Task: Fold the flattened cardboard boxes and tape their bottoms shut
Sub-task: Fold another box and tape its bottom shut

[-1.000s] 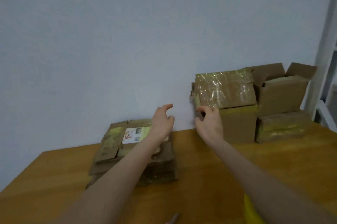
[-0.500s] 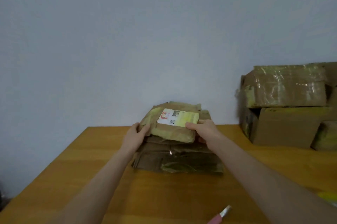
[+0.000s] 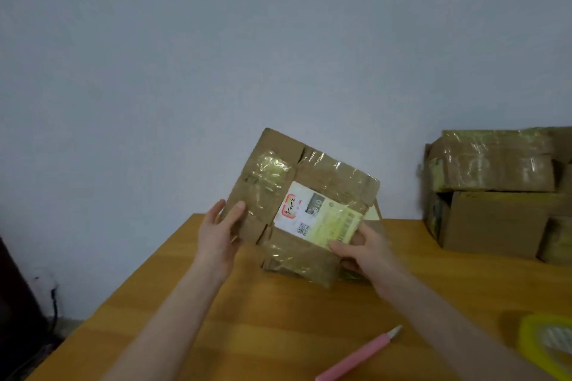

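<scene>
bare hands, bare forearms
the left hand (image 3: 218, 235) and the right hand (image 3: 366, 252) are uncovered to the fingertips; both forearms are slim and bare from the wrist to the lower edge of view.

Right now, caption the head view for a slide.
Left hand and right hand hold a flattened cardboard box over the table, pink tool and tape roll nearby.

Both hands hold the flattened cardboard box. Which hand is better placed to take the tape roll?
Probably the right hand: the yellow tape roll lies right of its forearm. The left hand, gripping the flattened brown cardboard box, would have to cross over.
</scene>
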